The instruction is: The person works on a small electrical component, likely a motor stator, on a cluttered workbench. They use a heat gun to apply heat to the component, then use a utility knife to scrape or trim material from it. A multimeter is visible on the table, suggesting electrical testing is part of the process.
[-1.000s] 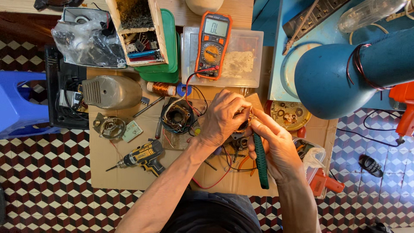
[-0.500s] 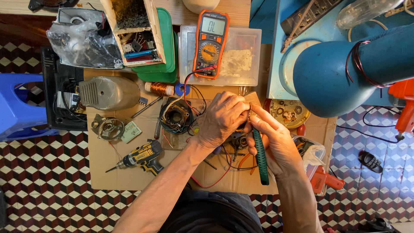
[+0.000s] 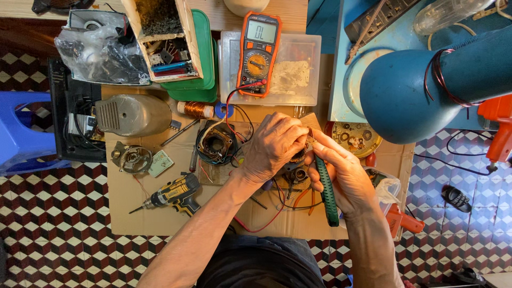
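The left hand (image 3: 274,146) clasps a small motor part (image 3: 296,172) over the counter (image 3: 133,202); the right hand (image 3: 341,178) grips a green-handled tool (image 3: 327,193) against it.

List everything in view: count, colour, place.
multimeter: 1, orange and grey, top centre on clear box
clear box: 1, transparent, under multimeter
lamp: 1, blue, right
drill: 1, yellow and black, lower left of cardboard
motor cover: 1, grey, left
copper coil: 1, copper, beside cover
stator: 1, dark, left of hands
stool: 1, blue, far left
tool: 1, green handle, in right hand
left hand: 1, on small motor part
right hand: 1, grips tool
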